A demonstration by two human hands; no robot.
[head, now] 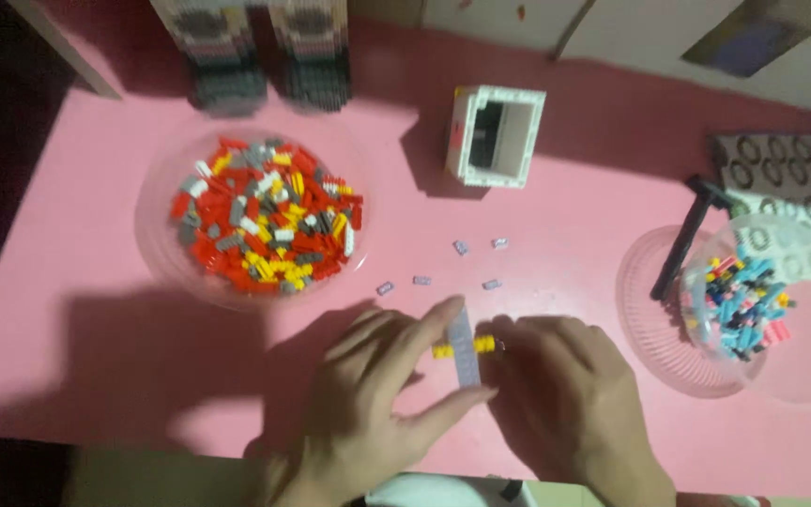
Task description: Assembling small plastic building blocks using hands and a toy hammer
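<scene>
My left hand and my right hand meet low in the middle of the pink table. Between their fingertips they hold a small assembly of tiny building bricks: a pale grey strip crossed by a yellow piece. The left forefinger and thumb pinch the grey strip from the left. The right fingers press on it from the right. Several loose grey bricks lie on the table just beyond the hands.
A clear bowl of red, yellow, grey and white bricks stands at the left. A clear bowl with blue and pink bricks and a black tool sits at the right. A white brick-built box stands behind; two brick figures at the back.
</scene>
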